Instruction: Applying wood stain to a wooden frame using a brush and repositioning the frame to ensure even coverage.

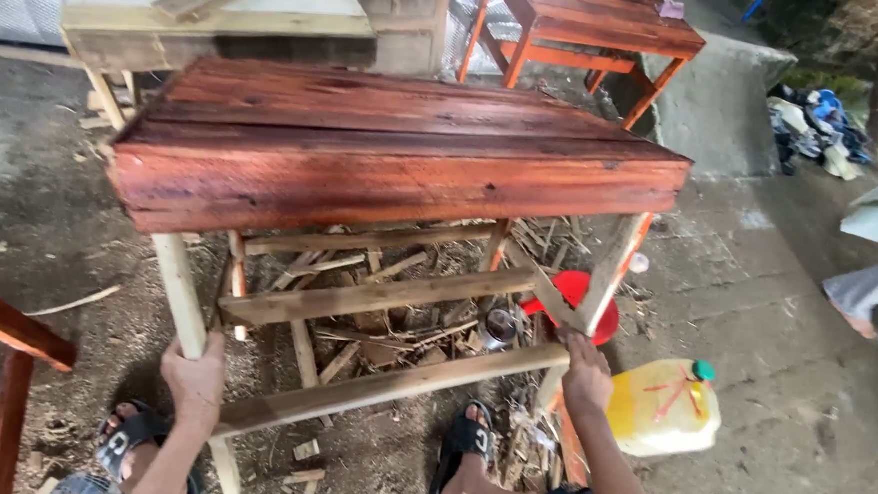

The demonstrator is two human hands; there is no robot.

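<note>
The space under the red-stained table [384,144] was crossed by three bare rails [386,294], with narrow gaps left between them. Behind the rails, passage was blocked by scrap wood [394,340], a red bowl [577,289] and a tin [501,326]. The front legs [181,299] were gripped by the left hand [195,377] and right hand [586,375]. A yellow jug [663,407] stood just right of the table. Open concrete [755,324] was seen beyond it; a red frame [8,355] closed the left edge.
</note>
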